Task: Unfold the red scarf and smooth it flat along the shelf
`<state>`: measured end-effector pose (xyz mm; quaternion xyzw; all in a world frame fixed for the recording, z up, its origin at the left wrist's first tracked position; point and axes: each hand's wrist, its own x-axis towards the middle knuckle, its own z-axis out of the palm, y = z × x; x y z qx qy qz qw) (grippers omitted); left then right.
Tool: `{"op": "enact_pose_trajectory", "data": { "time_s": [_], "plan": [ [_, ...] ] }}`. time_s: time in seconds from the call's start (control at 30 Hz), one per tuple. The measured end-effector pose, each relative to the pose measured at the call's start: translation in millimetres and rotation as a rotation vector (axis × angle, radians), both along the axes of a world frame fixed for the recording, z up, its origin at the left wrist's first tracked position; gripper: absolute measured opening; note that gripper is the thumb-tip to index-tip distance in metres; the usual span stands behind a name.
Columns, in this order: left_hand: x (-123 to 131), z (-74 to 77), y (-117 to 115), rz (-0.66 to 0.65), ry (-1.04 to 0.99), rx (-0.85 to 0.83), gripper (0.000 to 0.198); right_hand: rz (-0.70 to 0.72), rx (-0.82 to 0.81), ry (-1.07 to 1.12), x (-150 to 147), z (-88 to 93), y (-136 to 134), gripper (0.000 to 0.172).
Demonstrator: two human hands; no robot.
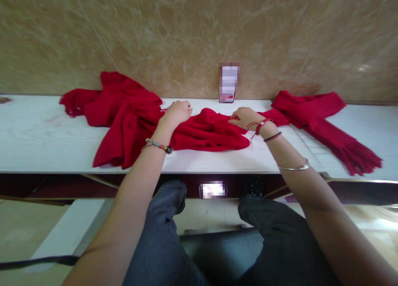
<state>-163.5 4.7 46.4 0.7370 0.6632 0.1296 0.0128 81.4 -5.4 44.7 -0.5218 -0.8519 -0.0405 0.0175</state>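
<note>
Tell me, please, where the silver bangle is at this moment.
In the head view, the silver bangle is on the right forearm, farther from the right hand than the red bracelet and thin dark band.

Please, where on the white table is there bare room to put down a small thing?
Broad room: the white table left of the red cloth. Narrower: a strip between the cloth's middle and the front edge. Crowded: the middle, with the left hand and right hand at the cloth and the phone behind.
</note>
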Motion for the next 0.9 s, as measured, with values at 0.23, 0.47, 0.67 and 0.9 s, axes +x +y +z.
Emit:
{"op": "enact_pose_trajectory", "data": {
  "time_s": [0.23, 0.47, 0.67, 0.9],
  "plan": [
    [26.9, -31.7, 12.3, -0.159, 0.016, -0.138, 0.043, 0.014, -0.065, -0.066, -26.0, -11.8, 1.6, 0.037],
    [23.1, -45.1, 20.0, -0.160, -0.030, -0.088, 0.043, -0.046, -0.077, -0.019, -28.5, -30.8, 5.2, 0.026],
    [23.3, -39.0, 20.8, -0.124, -0.097, -0.016, 0.036, -0.065, -0.028, 0.054, -25.2, -37.7, 9.5, 0.029],
    [30.0, -45.9, 22.0, -0.265, -0.107, 0.023, 0.037, -0.064, -0.053, 0.018, -27.2, -42.2, 13.4, 0.022]
  ]
}}
